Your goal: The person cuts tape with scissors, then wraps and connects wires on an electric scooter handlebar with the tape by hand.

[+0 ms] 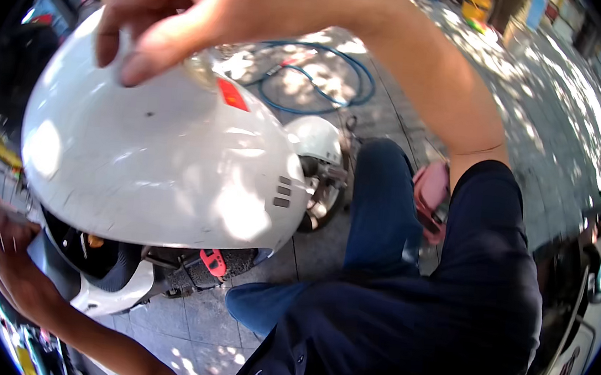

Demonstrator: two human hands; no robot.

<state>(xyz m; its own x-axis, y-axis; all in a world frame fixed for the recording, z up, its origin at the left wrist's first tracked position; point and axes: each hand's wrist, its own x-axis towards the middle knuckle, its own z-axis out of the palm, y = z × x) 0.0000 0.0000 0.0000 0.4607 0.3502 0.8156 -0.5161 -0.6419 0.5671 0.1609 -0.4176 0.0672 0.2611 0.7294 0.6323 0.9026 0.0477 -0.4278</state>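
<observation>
A large glossy white scooter body panel (167, 154) fills the left and middle of the head view, with a small red sticker and dark vent slots. Over its far left part hangs my right hand (186, 20), fingers bent, with a gap between thumb and fingertips. I see nothing held there; whether the fingertips touch the panel I cannot tell. My left hand (12, 251) is at the far left beside a dark open compartment (91, 251) of the scooter. Its fingers are curled round an edge that I cannot make out.
A red object (213, 262) lies on the dark footboard below the panel. Beyond the scooter's front wheel (324, 207), a blue hose (366, 86) is coiled on the paving. Something pink (432, 192) stands beside my knee. Another white vehicle (570, 368) is at the right.
</observation>
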